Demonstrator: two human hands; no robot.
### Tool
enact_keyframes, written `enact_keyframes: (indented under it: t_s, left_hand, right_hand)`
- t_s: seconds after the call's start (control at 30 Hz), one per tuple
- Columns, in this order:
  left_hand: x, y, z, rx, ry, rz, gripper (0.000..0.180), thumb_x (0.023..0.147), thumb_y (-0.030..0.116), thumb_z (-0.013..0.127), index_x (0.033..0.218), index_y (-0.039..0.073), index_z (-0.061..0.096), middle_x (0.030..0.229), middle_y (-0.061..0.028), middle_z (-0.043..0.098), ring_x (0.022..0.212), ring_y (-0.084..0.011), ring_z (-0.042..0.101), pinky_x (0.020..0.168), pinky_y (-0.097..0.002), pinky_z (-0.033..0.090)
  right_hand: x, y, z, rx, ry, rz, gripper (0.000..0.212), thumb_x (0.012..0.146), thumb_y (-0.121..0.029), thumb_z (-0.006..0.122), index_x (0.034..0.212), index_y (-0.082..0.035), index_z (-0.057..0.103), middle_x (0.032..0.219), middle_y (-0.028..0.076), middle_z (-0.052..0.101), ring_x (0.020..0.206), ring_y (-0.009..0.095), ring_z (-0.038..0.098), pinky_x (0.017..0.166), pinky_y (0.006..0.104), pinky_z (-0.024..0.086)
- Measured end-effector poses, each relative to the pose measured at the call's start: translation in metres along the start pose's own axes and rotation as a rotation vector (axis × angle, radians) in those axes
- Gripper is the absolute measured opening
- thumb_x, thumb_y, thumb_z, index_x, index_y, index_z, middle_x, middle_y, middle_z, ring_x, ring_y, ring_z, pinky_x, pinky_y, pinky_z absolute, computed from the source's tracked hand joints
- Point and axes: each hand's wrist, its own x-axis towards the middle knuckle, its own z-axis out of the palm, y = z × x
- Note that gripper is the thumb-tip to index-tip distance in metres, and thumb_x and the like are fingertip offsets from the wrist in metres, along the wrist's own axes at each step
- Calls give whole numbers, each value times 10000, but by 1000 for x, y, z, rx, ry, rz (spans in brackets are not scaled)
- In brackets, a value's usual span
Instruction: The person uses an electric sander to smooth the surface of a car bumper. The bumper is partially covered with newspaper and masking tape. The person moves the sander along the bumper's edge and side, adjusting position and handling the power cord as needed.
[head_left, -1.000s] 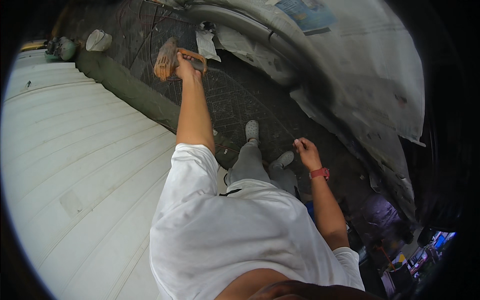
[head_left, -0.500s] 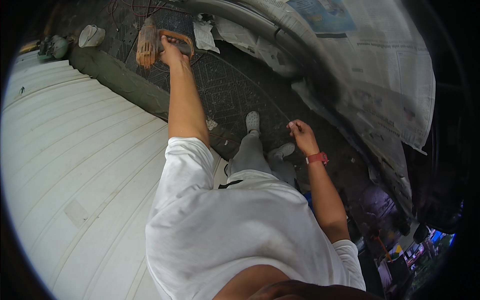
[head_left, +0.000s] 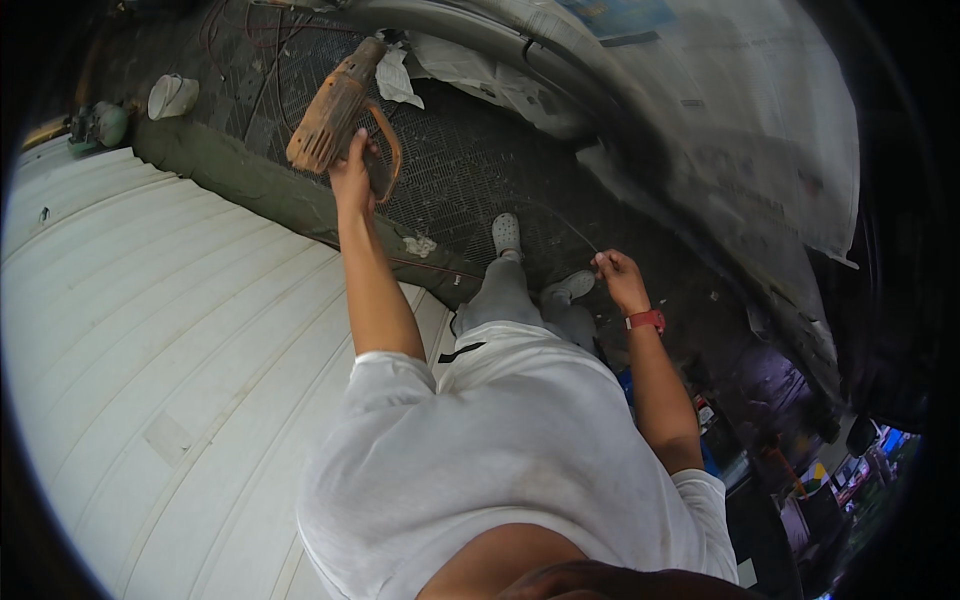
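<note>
My left hand [head_left: 354, 182] is wrapped around the handle of a worn orange heat gun [head_left: 335, 112], held out at the upper left. Its nozzle points up and to the right, towards crumpled white paper [head_left: 397, 72]. My right hand [head_left: 622, 280], with a red watch [head_left: 645, 320] on the wrist, is closed in a pinch at centre right. A thin strand [head_left: 577, 233] runs from its fingertips up and to the left, fading against the dark floor. I cannot make out its far end. A dark curved vehicle panel [head_left: 580, 75] lies beyond both hands.
Newspaper sheets [head_left: 745, 130] cover the vehicle at the right. A white ribbed panel wall [head_left: 180, 330] fills the left, edged by a green ledge [head_left: 230, 185]. A white bucket [head_left: 172, 97] and red hoses [head_left: 265, 30] are at the upper left. Perforated black matting [head_left: 440, 160] covers the floor.
My left hand has drawn the heat gun nearer, and its nozzle has swung to the right. My right hand has shifted slightly right and down, still pinching the strand.
</note>
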Motion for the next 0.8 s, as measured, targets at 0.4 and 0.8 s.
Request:
enact_keyframes:
  t_s: [0.4, 0.8]
  left_hand:
    - [42, 24, -17, 434, 214, 425, 448, 922, 203, 734, 1230, -74, 563, 1188, -177, 646, 1047, -268, 656, 943, -371, 505]
    - [-160, 2, 91, 695, -419, 553, 460, 909, 122, 747, 1316, -27, 592, 1282, -198, 665, 1188, -323, 656, 1006, -407, 503]
  right_hand:
    - [-21, -12, 35, -98, -49, -186, 250, 977, -262, 665, 964, -19, 719, 768, 58, 663, 703, 142, 611, 679, 320, 489]
    - [-63, 66, -22, 48, 10, -63, 239, 1019, -239, 625, 925, -30, 691, 715, -8, 591, 681, 100, 538, 642, 293, 443]
